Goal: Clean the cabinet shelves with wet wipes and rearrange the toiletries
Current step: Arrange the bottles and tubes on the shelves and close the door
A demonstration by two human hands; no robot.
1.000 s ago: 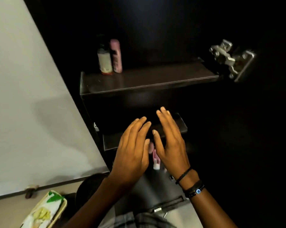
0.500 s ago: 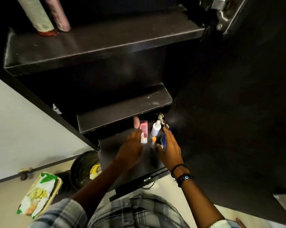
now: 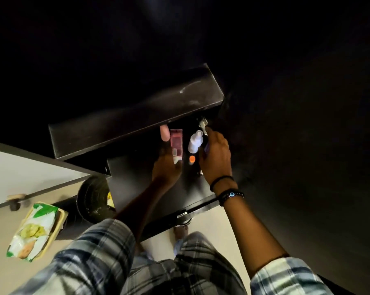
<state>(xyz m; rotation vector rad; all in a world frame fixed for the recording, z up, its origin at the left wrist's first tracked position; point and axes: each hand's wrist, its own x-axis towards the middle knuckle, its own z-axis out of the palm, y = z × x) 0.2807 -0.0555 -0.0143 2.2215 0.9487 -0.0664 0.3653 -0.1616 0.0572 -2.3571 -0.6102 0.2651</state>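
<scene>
While both hands work the lower shelf (image 3: 141, 182) | step: rearranging toiletries | left hand (image 3: 166, 167) fingers curled round pink tube (image 3: 176, 143) | right hand (image 3: 216, 154) fingers closed on dark item beside white bottle (image 3: 195, 141) | next, likely: set each upright, apart.

**Dark cabinet shelves + floor, what sits on each**

Upper dark shelf (image 3: 135, 116): top looks bare, w/ pale smears near its right end. Lower shelf (image 3: 137, 179), partly tucked under it, carries a pink tube (image 3: 176, 143), a white bottle (image 3: 195, 141) just beside it on the right, and a small orange-capped item (image 3: 192, 159) in front of the bottle. Pale floor (image 3: 1, 231) at left: wet wipes pack (image 3: 32, 231) on a shallow tray (image 3: 59, 222); dark round bin (image 3: 94, 199) stands near the cabinet corner.
</scene>
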